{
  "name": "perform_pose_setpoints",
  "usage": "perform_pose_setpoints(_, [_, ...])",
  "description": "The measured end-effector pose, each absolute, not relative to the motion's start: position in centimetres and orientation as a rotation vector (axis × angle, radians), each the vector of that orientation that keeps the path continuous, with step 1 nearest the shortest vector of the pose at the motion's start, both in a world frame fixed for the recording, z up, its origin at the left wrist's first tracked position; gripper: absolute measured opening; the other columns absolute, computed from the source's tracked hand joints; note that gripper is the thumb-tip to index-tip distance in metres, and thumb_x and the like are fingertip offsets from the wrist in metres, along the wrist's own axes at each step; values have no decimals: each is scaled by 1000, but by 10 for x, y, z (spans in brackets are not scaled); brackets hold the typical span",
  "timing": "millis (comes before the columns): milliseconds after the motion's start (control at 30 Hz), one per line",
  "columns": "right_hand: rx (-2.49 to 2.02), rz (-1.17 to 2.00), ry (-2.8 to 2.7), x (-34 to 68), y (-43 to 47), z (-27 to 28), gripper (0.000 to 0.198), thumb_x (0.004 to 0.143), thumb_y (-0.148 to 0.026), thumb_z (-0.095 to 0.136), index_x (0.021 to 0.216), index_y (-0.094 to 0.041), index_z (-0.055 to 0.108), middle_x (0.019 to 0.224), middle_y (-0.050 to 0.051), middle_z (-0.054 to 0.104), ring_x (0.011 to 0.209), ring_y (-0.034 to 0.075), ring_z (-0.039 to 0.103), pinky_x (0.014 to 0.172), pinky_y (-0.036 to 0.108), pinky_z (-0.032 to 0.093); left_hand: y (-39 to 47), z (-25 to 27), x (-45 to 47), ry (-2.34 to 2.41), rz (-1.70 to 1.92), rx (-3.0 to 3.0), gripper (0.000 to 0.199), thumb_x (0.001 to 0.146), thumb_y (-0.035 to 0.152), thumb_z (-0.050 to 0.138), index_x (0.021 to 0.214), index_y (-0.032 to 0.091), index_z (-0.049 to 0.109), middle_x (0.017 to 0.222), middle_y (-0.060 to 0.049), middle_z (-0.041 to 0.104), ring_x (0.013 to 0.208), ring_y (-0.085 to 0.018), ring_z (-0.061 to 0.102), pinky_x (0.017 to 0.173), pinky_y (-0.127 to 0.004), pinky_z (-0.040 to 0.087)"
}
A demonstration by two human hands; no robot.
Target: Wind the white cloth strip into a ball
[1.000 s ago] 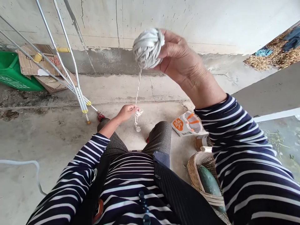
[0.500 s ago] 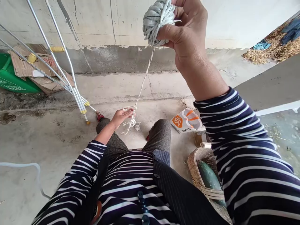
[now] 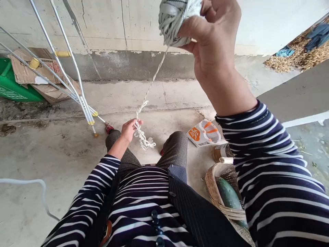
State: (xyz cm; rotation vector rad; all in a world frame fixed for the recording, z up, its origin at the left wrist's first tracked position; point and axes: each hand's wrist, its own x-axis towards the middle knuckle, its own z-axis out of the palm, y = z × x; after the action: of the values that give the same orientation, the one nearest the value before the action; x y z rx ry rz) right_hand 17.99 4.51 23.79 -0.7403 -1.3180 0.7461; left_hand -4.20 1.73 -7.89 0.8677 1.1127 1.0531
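Note:
High at the top of the view, my right hand [image 3: 218,34] grips a ball of pale grey-white cord [image 3: 177,24] between thumb and fingers; its upper part is cut off by the frame edge. A single strand of cord [image 3: 154,77] runs taut from the ball down toward my left knee. There my left hand [image 3: 129,130] is closed on a knotted, looped bunch of white cord [image 3: 142,135], which dangles beside the fingers. Behind the bunch, a small round pale object [image 3: 150,140] shows on the floor, partly covered.
Crutches [image 3: 82,99] lean at left by cardboard [image 3: 28,68] and a green bin [image 3: 15,85]. Right of my knees are a white-orange bag [image 3: 203,133], a brown jar [image 3: 218,152] and a wicker basket [image 3: 212,181] with a green gourd [image 3: 228,193]. A pale hose [image 3: 42,192] lies left.
My right hand with the ball has moved up and right, nearer the camera. My left hand has shifted slightly left, and the knotted bunch now hangs longer and looser.

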Motion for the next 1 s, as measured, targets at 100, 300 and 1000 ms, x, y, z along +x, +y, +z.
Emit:
perform_pose_setpoints(100, [-696,977,-1286,168,21,231,38,60,-10,65,96,-17,59,82,-4,65,73,15,66,62,33,62,22,-82,-46,1324,950,999,36,75,44,77,96,15,77,103,-13,81,102,-26,74,91,-38,58])
perform_pose_setpoints(300, [-803,1225,-1362,154,4,224,34,59,-2,71,87,-20,63,74,-3,64,66,13,62,59,26,60,42,-42,-32,1106,1032,1474,46,87,41,72,126,17,72,133,-13,73,124,-27,68,109,-38,51])
perform_pose_setpoints(1000, [-814,794,-1160,212,29,231,32,55,-7,63,84,-20,62,79,-4,69,77,16,67,65,35,62,38,-45,-61,1116,1003,1217,54,62,55,92,92,12,80,85,-9,79,74,-20,72,77,-35,60])
